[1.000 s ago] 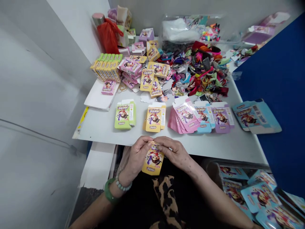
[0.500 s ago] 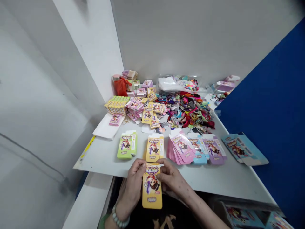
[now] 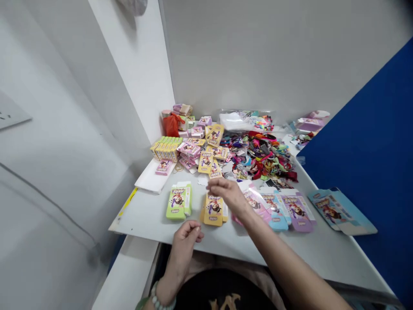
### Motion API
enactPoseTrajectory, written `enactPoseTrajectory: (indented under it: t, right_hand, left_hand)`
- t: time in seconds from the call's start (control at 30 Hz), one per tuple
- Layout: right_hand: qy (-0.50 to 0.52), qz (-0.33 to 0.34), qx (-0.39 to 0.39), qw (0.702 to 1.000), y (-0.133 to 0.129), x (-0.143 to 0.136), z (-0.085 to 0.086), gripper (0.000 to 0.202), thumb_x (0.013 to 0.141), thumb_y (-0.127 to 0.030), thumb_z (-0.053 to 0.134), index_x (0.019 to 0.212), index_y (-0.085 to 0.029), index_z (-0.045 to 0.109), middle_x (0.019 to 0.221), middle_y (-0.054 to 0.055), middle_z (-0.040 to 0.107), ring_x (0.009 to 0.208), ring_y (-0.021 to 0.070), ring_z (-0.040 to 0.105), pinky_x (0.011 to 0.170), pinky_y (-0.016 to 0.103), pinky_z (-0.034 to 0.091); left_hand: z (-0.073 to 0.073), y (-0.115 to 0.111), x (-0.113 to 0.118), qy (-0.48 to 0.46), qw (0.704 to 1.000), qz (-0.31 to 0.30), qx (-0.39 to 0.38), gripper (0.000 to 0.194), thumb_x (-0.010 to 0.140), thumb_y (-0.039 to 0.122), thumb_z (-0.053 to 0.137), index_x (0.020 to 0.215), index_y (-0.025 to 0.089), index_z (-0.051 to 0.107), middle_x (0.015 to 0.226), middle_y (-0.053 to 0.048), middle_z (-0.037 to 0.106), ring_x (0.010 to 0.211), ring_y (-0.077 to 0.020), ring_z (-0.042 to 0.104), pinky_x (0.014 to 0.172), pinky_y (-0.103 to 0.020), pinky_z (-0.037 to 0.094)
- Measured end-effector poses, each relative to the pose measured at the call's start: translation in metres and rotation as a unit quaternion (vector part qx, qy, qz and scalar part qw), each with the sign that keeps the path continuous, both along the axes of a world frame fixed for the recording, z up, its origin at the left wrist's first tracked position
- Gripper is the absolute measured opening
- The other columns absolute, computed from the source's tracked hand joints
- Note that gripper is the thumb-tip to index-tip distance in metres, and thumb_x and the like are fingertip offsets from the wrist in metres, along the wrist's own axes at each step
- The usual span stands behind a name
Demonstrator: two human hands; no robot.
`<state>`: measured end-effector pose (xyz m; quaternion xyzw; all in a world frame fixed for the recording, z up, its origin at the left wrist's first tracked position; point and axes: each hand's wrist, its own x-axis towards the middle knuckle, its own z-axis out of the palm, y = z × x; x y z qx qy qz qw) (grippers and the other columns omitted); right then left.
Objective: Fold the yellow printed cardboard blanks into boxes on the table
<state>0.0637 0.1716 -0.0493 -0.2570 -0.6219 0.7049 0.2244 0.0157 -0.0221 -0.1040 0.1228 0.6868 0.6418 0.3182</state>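
Note:
My left hand [image 3: 186,239] is at the table's front edge, its fingers curled in against the thumb and nothing visible in them. Above the top end of the yellow box stack [image 3: 213,211], my right hand [image 3: 227,193] reaches leftward with loosely stretched fingers and holds nothing visible. Left of that stack lie green flat boxes [image 3: 177,202]. Pink boxes [image 3: 254,202], partly behind my right forearm, blue ones [image 3: 274,211] and purple ones [image 3: 297,211] lie to the right. Farther back, a yellow box [image 3: 215,134] is at the top of a pile of filled-looking boxes.
A heap of colourful hair ties [image 3: 261,155] spreads over the back of the table. Yellow and green boxes stand in a row [image 3: 166,148] at the left, near a red bag [image 3: 172,125]. A large blue carton [image 3: 342,211] leans out at the right edge.
The yellow box between my hands is out of them, and a yellow box shows more prominently on the back pile. My right hand has moved forward and my hands are apart. The view has shifted slightly.

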Motion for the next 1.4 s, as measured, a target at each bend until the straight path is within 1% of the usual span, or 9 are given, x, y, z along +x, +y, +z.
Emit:
enactPoseTrajectory:
  t: [0.1,0.33,0.47,0.6,0.77,1.0,1.17,1.3,1.4]
  right_hand:
    - [-0.086,0.041,0.055,0.994,-0.023,0.029,-0.040,0.021,0.074,-0.035,0.061,0.082,-0.019,0.073,0.084,0.005,0.074,0.078,0.0216,0.071,0.077,0.036,0.057]
    - [-0.160,-0.105,0.382,0.904,-0.032,0.068,-0.082,0.041,0.086,-0.022,0.043,0.120,-0.015,0.066,0.126,0.016,0.067,0.119,0.0306,0.062,0.103,0.050,0.050]
    - [-0.238,-0.085,0.409,0.877,-0.046,0.058,-0.099,0.055,0.088,-0.020,0.044,0.141,-0.006,0.050,0.128,0.026,0.061,0.119,0.0376,0.059,0.097,0.058,0.052]
    - [-0.249,-0.081,0.431,0.863,-0.053,0.052,-0.116,0.054,0.092,-0.021,0.046,0.145,-0.010,0.048,0.123,0.024,0.064,0.115,0.0371,0.061,0.096,0.057,0.053]
    - [-0.258,-0.104,0.477,0.834,-0.063,0.051,-0.124,0.049,0.093,-0.020,0.052,0.142,-0.010,0.053,0.138,0.030,0.055,0.127,0.0438,0.056,0.099,0.062,0.049]
    - [-0.268,-0.139,0.530,0.793,-0.074,0.052,-0.105,0.048,0.094,-0.019,0.053,0.141,-0.010,0.054,0.149,0.031,0.046,0.137,0.0465,0.046,0.106,0.067,0.041]
    - [-0.182,-0.157,0.470,0.849,-0.069,0.060,-0.090,0.045,0.096,-0.027,0.047,0.138,-0.011,0.055,0.142,0.026,0.054,0.134,0.0416,0.049,0.108,0.063,0.042]
    - [-0.053,-0.167,0.251,0.952,-0.067,0.067,-0.075,0.039,0.094,-0.033,0.048,0.129,-0.020,0.056,0.114,0.014,0.068,0.105,0.0282,0.065,0.090,0.045,0.056]
    - [-0.032,-0.117,0.088,0.989,-0.072,0.074,-0.066,0.030,0.091,-0.037,0.054,0.118,-0.023,0.058,0.084,0.004,0.066,0.077,0.0216,0.065,0.069,0.034,0.056]
  left_hand:
    - [0.001,-0.005,-0.010,0.031,0.999,0.037,-0.018,0.022,0.071,0.039,0.069,0.079,0.019,0.068,0.060,0.001,0.063,0.061,-0.0163,0.058,0.064,-0.028,0.047]
    - [-0.005,0.023,-0.009,0.079,0.996,0.001,-0.032,0.026,0.067,0.028,0.074,0.093,0.022,0.074,0.093,-0.006,0.074,0.088,-0.0249,0.065,0.080,-0.034,0.050]
    - [-0.015,0.053,-0.002,0.065,0.997,-0.022,0.033,0.034,0.064,0.021,0.078,0.097,0.022,0.073,0.112,-0.012,0.073,0.123,-0.0347,0.057,0.101,-0.041,0.047]
    - [-0.026,0.063,-0.004,0.091,0.995,-0.030,-0.001,0.035,0.067,0.026,0.077,0.101,0.023,0.072,0.128,-0.014,0.069,0.139,-0.0365,0.046,0.116,-0.045,0.035]
    - [-0.028,0.059,-0.006,0.098,0.994,-0.023,-0.037,0.038,0.063,0.032,0.081,0.099,0.022,0.073,0.134,-0.016,0.066,0.142,-0.0381,0.043,0.122,-0.047,0.024]
    - [-0.005,0.055,-0.005,-0.080,0.994,-0.037,0.067,0.033,0.063,0.037,0.083,0.086,0.016,0.074,0.095,-0.008,0.075,0.093,-0.0239,0.065,0.088,-0.034,0.048]
    - [0.011,0.049,-0.004,-0.113,0.990,0.014,0.083,0.031,0.057,0.035,0.086,0.078,0.016,0.072,0.080,-0.002,0.071,0.077,-0.0174,0.061,0.073,-0.028,0.047]
    - [0.020,0.045,0.002,-0.107,0.987,0.041,0.109,0.029,0.058,0.031,0.088,0.071,0.018,0.065,0.072,0.001,0.068,0.072,-0.0161,0.061,0.072,-0.028,0.050]
    - [0.023,0.039,0.002,-0.249,0.957,-0.047,0.142,0.040,0.059,0.038,0.090,0.087,0.018,0.069,0.087,-0.005,0.075,0.080,-0.0232,0.069,0.079,-0.037,0.055]
